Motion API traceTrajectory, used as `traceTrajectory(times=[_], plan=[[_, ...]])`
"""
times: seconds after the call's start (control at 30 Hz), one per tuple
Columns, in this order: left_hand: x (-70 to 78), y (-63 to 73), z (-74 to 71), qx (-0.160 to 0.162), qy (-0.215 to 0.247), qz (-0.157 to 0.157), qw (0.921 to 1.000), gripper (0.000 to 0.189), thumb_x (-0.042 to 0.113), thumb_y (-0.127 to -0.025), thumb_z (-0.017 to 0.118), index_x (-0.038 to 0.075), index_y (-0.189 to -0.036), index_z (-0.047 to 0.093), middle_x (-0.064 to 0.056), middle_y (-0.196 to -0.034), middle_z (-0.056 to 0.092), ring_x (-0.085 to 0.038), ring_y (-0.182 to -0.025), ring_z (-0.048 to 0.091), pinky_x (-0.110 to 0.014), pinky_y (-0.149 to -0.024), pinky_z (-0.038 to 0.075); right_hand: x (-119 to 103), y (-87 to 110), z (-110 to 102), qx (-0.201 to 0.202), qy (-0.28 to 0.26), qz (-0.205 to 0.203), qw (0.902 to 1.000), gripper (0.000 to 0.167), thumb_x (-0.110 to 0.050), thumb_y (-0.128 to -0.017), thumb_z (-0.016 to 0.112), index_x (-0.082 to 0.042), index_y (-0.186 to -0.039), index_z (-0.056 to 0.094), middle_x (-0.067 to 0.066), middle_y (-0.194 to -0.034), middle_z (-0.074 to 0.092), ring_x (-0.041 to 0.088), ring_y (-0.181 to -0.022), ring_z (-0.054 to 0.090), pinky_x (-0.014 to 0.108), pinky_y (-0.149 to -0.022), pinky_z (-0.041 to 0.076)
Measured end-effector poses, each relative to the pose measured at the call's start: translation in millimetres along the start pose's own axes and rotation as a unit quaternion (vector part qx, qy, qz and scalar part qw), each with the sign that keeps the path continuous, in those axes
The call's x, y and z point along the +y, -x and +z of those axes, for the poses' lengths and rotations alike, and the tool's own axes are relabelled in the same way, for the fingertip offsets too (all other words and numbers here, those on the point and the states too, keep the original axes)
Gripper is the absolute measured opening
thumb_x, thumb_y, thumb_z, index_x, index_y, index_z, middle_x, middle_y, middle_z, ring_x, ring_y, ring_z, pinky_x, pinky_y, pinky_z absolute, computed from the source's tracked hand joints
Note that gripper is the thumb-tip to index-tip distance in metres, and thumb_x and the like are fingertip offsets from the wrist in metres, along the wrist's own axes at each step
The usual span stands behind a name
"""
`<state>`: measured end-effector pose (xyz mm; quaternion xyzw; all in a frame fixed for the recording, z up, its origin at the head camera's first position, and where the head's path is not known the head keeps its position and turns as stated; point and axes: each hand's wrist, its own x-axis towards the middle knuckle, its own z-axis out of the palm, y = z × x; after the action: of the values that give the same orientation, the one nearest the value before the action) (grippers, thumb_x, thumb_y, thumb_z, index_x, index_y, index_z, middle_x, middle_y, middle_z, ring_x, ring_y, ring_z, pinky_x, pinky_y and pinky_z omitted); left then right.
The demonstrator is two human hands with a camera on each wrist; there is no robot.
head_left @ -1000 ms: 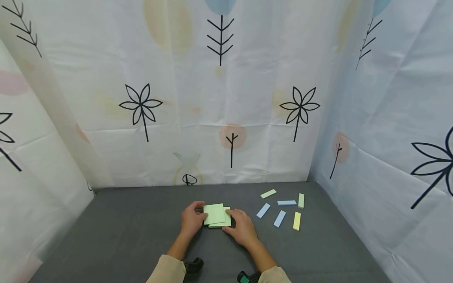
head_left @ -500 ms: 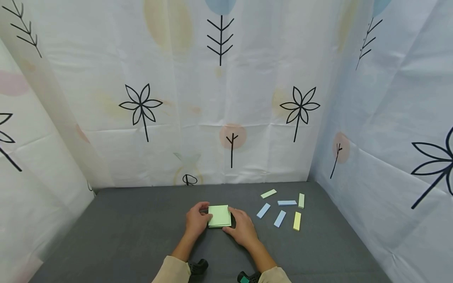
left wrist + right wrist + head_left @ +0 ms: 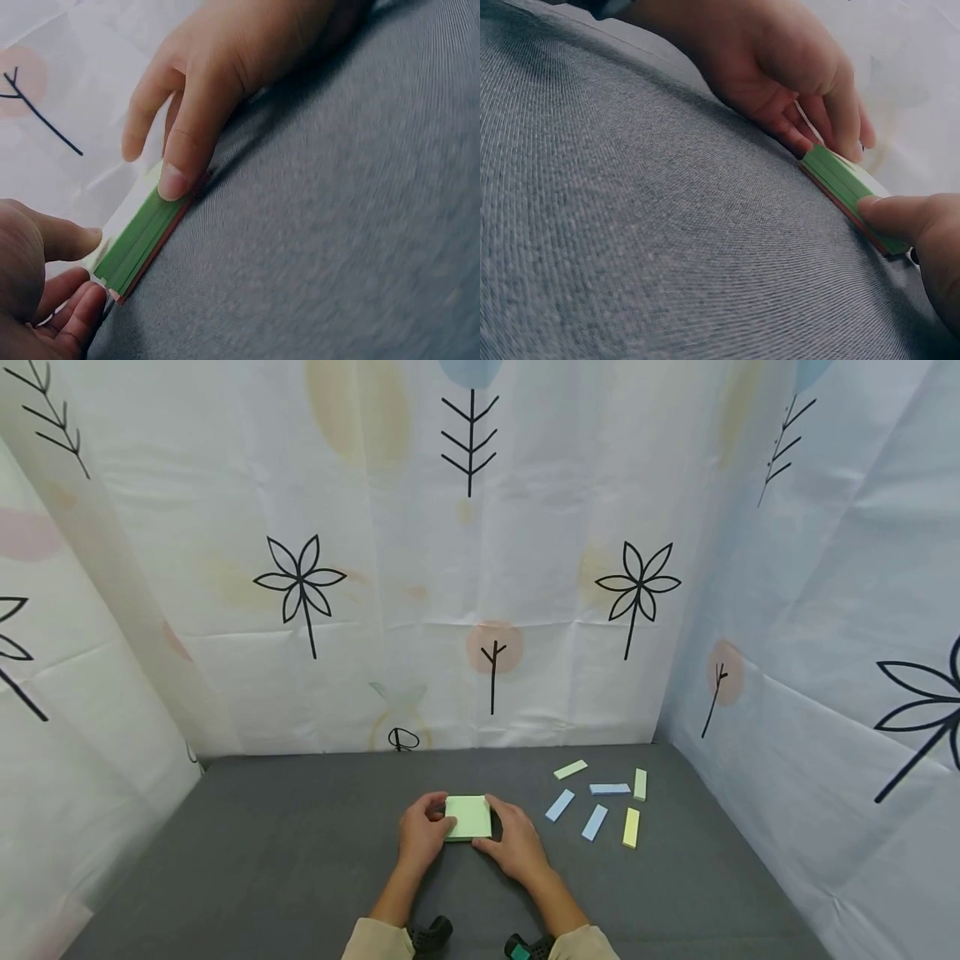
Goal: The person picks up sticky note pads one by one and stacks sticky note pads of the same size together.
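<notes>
A square stack of light green sticky note pads (image 3: 469, 817) lies on the grey cloth, its pads lined up. Both wrist views show a thin reddish layer under the green edges (image 3: 139, 244). My left hand (image 3: 423, 832) holds the stack's left side, its thumb over the top and its fingers along the side. Around the right side, my right hand (image 3: 516, 842) grips the stack with the thumb (image 3: 885, 214) against the near edge and a finger at the far right corner. The far edge of the stack is mostly hidden in the wrist views.
To the right lie several narrow sticky strips: blue ones (image 3: 595, 822), green ones (image 3: 640, 784) and a yellow one (image 3: 631, 828). A white patterned curtain (image 3: 420, 610) borders the grey cloth (image 3: 262, 860) at the back and sides.
The upper green pad, offset to the left a second ago, has slid right and now sits square on those below. My left hand moved right with it; my right hand stayed nearly still.
</notes>
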<state>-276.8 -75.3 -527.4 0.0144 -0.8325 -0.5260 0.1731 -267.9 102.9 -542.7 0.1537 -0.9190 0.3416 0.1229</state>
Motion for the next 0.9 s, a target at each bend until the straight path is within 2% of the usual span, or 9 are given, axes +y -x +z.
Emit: traceTrajectory(times=[0.2, 0.3, 0.6, 0.9], plan=[[-0.9, 10.3, 2.0, 0.009, 0.011, 0.0, 0.9999, 0.04, -0.003, -0.073, 0.078, 0.002, -0.112, 0.069, -0.014, -0.106, 0.07, -0.024, -0.086, 0.066, -0.037, -0.071, 0.054, -2.3, 1.6, -0.6, -0.007, -0.013, -0.006, 0.9999, 0.072, -0.031, -0.082, 0.079, -0.008, -0.143, 0.047, 0.017, -0.133, 0.054, 0.038, -0.122, 0.05, 0.056, -0.093, 0.043], [-1.3, 12.7, 2.1, 0.012, 0.017, -0.01, 0.9997, 0.04, -0.003, -0.074, 0.078, 0.003, -0.113, 0.069, -0.014, -0.107, 0.07, -0.024, -0.087, 0.066, -0.037, -0.071, 0.054, -3.7, 2.3, -0.5, -0.013, -0.027, -0.008, 0.9995, 0.072, -0.029, -0.084, 0.078, -0.007, -0.144, 0.045, 0.018, -0.133, 0.053, 0.039, -0.122, 0.049, 0.056, -0.094, 0.043], [-3.6, 14.6, -0.9, 0.007, 0.016, -0.026, 0.9995, 0.041, -0.002, -0.075, 0.079, 0.005, -0.114, 0.069, -0.012, -0.112, 0.069, -0.023, -0.09, 0.067, -0.038, -0.074, 0.055, -6.4, 3.5, -4.1, -0.006, -0.074, 0.014, 0.9972, 0.072, -0.024, -0.084, 0.078, -0.009, -0.145, 0.044, 0.014, -0.13, 0.059, 0.039, -0.122, 0.05, 0.057, -0.096, 0.041], [-0.9, 13.6, -2.8, 0.002, 0.005, -0.011, 0.9999, 0.039, 0.0, -0.075, 0.079, 0.004, -0.113, 0.07, -0.01, -0.11, 0.07, -0.023, -0.089, 0.068, -0.038, -0.074, 0.055, -11.9, 3.3, -4.5, 0.002, -0.084, 0.018, 0.9963, 0.072, -0.02, -0.082, 0.079, -0.006, -0.144, 0.044, 0.017, -0.129, 0.06, 0.042, -0.122, 0.05, 0.059, -0.094, 0.04]])
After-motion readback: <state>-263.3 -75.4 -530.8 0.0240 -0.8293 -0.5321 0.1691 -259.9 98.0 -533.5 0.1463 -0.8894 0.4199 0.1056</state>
